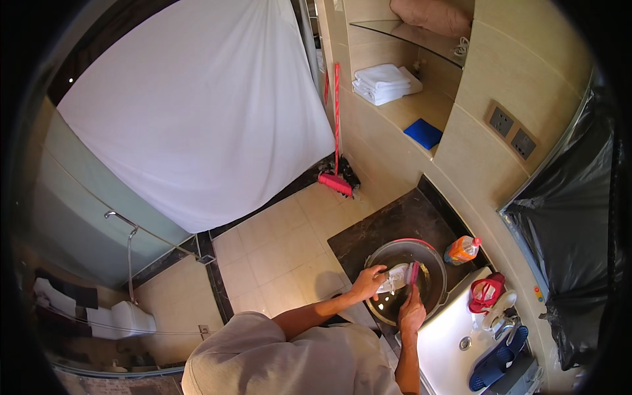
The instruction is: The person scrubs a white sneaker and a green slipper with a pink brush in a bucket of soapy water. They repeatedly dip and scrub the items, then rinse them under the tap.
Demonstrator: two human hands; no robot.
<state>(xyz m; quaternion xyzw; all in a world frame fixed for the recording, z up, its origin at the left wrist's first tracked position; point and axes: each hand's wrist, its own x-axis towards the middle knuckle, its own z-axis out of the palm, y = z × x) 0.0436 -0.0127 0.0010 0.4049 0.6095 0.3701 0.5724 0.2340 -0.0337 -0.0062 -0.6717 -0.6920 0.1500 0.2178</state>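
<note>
A dark round basin (441, 296) with water in it stands on the dark stone counter (363, 232). Over the basin, my left hand (369, 283) grips a white laced shoe (393, 280) by its near end. My right hand (412, 312) is closed around the handle of a pink scrubbing brush (414, 271), whose bristles lie against the shoe's far end. Behind the basin, to the right, an orange-labelled bottle (462, 250) with a red cap stands upright.
Right of the basin, a white sink (444, 345) holds blue slippers (498, 359) at its edge, near a tap (506, 327) and a red item (486, 294). A red broom (335, 183) leans in the corner. Folded white towels (382, 81) and a blue cloth (423, 134) lie in the niche.
</note>
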